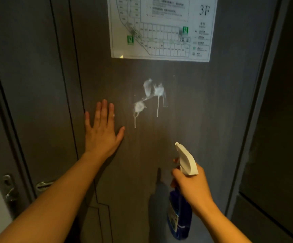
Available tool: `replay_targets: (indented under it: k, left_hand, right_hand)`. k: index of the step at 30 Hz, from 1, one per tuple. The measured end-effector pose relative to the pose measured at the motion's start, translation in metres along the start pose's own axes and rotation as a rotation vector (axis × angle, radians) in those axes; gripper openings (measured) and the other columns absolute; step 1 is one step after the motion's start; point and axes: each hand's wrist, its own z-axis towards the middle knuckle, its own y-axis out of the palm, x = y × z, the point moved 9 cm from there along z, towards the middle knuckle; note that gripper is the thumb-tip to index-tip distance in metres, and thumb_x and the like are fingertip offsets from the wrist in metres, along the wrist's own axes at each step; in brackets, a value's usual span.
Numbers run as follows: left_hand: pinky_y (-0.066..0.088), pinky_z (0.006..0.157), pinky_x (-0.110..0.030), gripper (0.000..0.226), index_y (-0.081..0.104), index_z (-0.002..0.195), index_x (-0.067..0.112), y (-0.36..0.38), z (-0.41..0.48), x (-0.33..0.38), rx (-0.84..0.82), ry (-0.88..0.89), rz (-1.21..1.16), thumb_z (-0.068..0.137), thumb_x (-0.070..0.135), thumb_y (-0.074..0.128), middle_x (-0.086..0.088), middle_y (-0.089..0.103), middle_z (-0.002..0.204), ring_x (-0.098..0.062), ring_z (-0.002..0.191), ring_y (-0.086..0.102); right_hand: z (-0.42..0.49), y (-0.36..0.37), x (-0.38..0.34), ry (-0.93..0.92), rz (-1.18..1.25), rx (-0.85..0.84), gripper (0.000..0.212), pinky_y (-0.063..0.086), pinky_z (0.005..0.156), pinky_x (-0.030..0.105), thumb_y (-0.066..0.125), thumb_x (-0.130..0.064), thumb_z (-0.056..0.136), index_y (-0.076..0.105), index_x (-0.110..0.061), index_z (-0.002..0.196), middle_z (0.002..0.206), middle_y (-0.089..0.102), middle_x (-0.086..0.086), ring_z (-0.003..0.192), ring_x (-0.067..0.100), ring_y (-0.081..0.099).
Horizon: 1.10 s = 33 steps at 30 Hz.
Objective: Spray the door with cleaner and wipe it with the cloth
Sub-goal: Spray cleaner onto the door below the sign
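**poster1:** Closest thing in the head view is the right hand [193, 185], clamped round the neck of a blue spray bottle [179, 216] with a white trigger head, nozzle pointing up at the door [159, 137]. One fingertip sits on the trigger side.

**poster2:** And the other one?

**poster1:** Left hand [102, 130] is flat against the dark grey door, fingers spread, gripping nothing. Just right of it there are three white foam blobs [151, 95] with thin drips running down.

**poster2:** Anything else on the door?

**poster1:** A floor plan sheet [161, 27] marked 3F up top, above the foam. Metal handle [43, 185] and a lock [9, 188] down at the left edge. Cloth isn't visible anywhere.
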Motion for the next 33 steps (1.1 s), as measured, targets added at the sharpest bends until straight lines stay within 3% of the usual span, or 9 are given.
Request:
replay_targets:
  k: [7,11,17,21,25,29,33]
  left_hand:
    - [-0.001,0.125,-0.055,0.092,0.005,0.162,0.007,0.001,-0.036,0.023,-0.035,-0.007,-0.154,0.096,0.052,0.051,-0.016,-0.001,0.171,-0.028,0.158,-0.006]
    - [0.006,0.124,-0.055,0.088,0.011,0.161,0.006,0.02,-0.096,0.072,-0.106,0.075,-0.258,0.094,0.053,0.044,-0.017,0.006,0.17,-0.029,0.158,0.001]
    - [0.02,0.121,-0.055,0.086,0.023,0.16,0.008,0.046,-0.216,0.189,-0.352,0.224,-0.403,0.091,0.058,0.04,-0.014,0.02,0.169,-0.028,0.157,0.015]
    - [0.025,0.12,-0.054,0.083,0.031,0.158,0.01,0.035,-0.306,0.28,-0.53,0.324,-0.506,0.091,0.058,0.041,-0.012,0.028,0.166,-0.026,0.156,0.02]
    - [0.03,0.117,-0.051,0.077,0.037,0.155,0.011,0.011,-0.4,0.367,-0.708,0.44,-0.58,0.093,0.057,0.043,-0.011,0.034,0.164,-0.025,0.153,0.027]
    - [0.043,0.107,-0.044,0.068,0.057,0.142,0.007,-0.019,-0.495,0.442,-0.869,0.526,-0.664,0.09,0.052,0.051,-0.013,0.055,0.149,-0.027,0.141,0.05]
    - [0.049,0.102,-0.047,0.071,0.057,0.139,0.002,-0.051,-0.573,0.498,-0.949,0.65,-0.693,0.088,0.051,0.055,-0.02,0.057,0.144,-0.035,0.134,0.054]
  right_hand:
    - [-0.021,-0.035,0.028,-0.063,-0.096,0.083,0.031,0.062,0.066,0.047,0.062,0.001,0.09,0.065,-0.019,0.114,0.066,0.065,0.009,0.062,0.024,0.07]
    - [-0.036,-0.061,0.042,-0.041,-0.094,0.123,0.03,0.061,0.066,0.043,0.062,-0.001,0.09,0.064,-0.018,0.114,0.071,0.066,0.015,0.064,0.026,0.071]
    - [-0.082,-0.128,0.071,0.027,-0.099,0.226,0.029,0.059,0.062,0.035,0.061,0.002,0.087,0.064,-0.014,0.111,0.079,0.068,0.02,0.063,0.025,0.071]
    - [-0.136,-0.193,0.1,0.063,-0.133,0.323,0.03,0.058,0.062,0.032,0.063,0.004,0.087,0.062,-0.022,0.102,0.088,0.069,0.015,0.061,0.008,0.066]
    - [-0.208,-0.269,0.141,0.146,-0.197,0.444,0.041,0.057,0.075,0.052,0.067,-0.002,0.087,0.059,-0.042,0.094,0.098,0.07,0.017,0.079,0.033,0.066]
    - [-0.286,-0.344,0.187,0.254,-0.251,0.535,0.04,0.056,0.082,0.048,0.068,-0.009,0.087,0.058,-0.045,0.1,0.1,0.07,-0.005,0.078,0.016,0.063]
    - [-0.355,-0.405,0.238,0.401,-0.267,0.593,0.032,0.059,0.08,0.046,0.066,-0.017,0.089,0.054,-0.04,0.107,0.098,0.066,-0.001,0.084,0.017,0.066]
